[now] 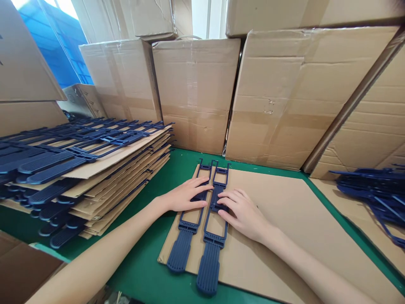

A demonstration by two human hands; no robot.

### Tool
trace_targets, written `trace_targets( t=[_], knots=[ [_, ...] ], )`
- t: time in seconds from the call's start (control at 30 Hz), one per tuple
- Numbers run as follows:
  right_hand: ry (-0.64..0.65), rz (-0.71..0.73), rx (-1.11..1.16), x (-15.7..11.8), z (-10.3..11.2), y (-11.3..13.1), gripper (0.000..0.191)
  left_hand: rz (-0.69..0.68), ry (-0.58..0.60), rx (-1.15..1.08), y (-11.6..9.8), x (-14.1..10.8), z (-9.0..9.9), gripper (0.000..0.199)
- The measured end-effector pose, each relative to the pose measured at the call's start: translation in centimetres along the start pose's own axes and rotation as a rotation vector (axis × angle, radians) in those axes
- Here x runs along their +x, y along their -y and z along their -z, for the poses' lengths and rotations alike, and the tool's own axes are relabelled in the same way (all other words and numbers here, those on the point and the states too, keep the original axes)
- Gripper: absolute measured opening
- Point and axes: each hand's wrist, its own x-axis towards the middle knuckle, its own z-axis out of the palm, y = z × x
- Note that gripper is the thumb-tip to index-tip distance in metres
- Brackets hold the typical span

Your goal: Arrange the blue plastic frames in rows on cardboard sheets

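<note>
Two long dark blue plastic frames lie side by side on a flat cardboard sheet [268, 202], their ribbed paddle ends toward me and small hooks at the far ends. My left hand [186, 194] rests flat over the middle of the left plastic frame [181, 249], fingers spread, hiding part of it. Its longest fingertips reach to the edge of the right plastic frame [209, 266]. With bent fingers and thumb, my right hand [243, 211] grips that right frame at its middle block from the right side.
At left stands a tall stack of cardboard sheets [126, 198] layered with more blue frames [57, 164]. A pile of blue plastic parts [373, 190] sits at the right on cardboard. Large taped cartons [196, 97] wall off the back of the green table [142, 266].
</note>
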Motion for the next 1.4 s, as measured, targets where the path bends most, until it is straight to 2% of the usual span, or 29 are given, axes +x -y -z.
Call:
trace_targets(
  t=[0.33, 0.57, 0.77, 0.87, 1.1, 1.23, 1.4],
  knots=[
    [0.043, -0.051, -0.076, 0.2, 0.5, 1.0, 0.013, 0.010, 0.025, 0.002, -0.3, 0.1, 0.3, 0.055],
    [0.088, -0.019, -0.172, 0.6, 0.8, 1.0, 0.012, 0.024, 0.038, 0.008, -0.3, 0.1, 0.3, 0.058],
    [0.052, 0.012, -0.086, 0.8, 0.8, 2.0, 0.014, 0.027, 0.050, 0.022, -0.3, 0.1, 0.4, 0.058],
    [0.082, 0.044, -0.044, 0.6, 0.5, 1.9, 0.018, 0.024, 0.053, 0.039, -0.2, 0.2, 0.3, 0.058],
    [0.158, 0.010, -0.032, 0.7, 0.9, 1.1, 0.022, 0.008, 0.053, 0.052, -0.2, 0.1, 0.3, 0.054],
    [0.150, 0.003, -0.061, 0.7, 0.9, 1.4, 0.027, -0.001, 0.041, 0.033, -0.3, 0.1, 0.4, 0.053],
    [0.111, -0.010, -0.044, 0.7, 0.5, 1.5, 0.022, -0.018, 0.022, 0.030, 0.1, 0.1, 0.2, 0.051]
  ],
)
